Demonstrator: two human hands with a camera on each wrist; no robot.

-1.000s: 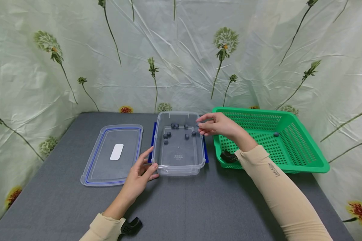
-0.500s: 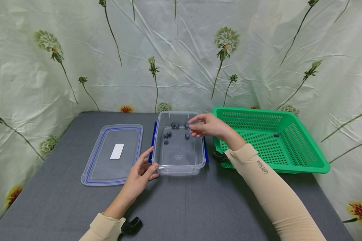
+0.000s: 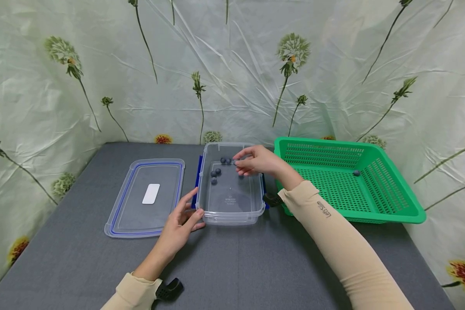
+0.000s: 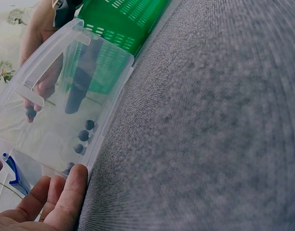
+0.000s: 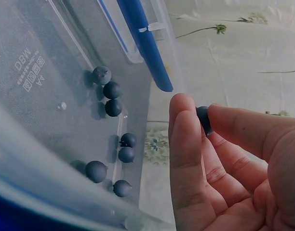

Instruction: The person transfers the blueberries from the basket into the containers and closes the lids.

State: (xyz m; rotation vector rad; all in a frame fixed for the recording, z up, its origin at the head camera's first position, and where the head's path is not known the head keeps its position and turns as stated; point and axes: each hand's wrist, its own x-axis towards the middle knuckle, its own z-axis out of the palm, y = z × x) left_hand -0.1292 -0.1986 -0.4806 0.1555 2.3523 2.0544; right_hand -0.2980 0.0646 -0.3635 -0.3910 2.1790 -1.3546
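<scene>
Between thumb and fingertips, my right hand [image 3: 261, 161] pinches a blueberry [image 5: 204, 120] above the back right part of a clear plastic container [image 3: 232, 214]. On the container's floor lie several blueberries [image 5: 96, 172], in small groups toward the back and left; the hand partly covers some in the head view. My left hand [image 3: 178, 228] holds the front left corner of the container, thumb at the front rim and fingers along the side. In the left wrist view its fingertips [image 4: 73, 192] touch the clear wall low down. Blue clips hang at the container's sides.
A green slotted basket [image 3: 372, 217] stands at the right with one blueberry [image 3: 356, 173] in it. The clear lid [image 3: 164, 215] with a blue seal and white label lies at the left. A flowered curtain [image 3: 240, 86] hangs behind the grey table.
My right hand has moved left, from the container's right rim to over its inside, with the blueberry still pinched. My left hand has stayed at the corner.
</scene>
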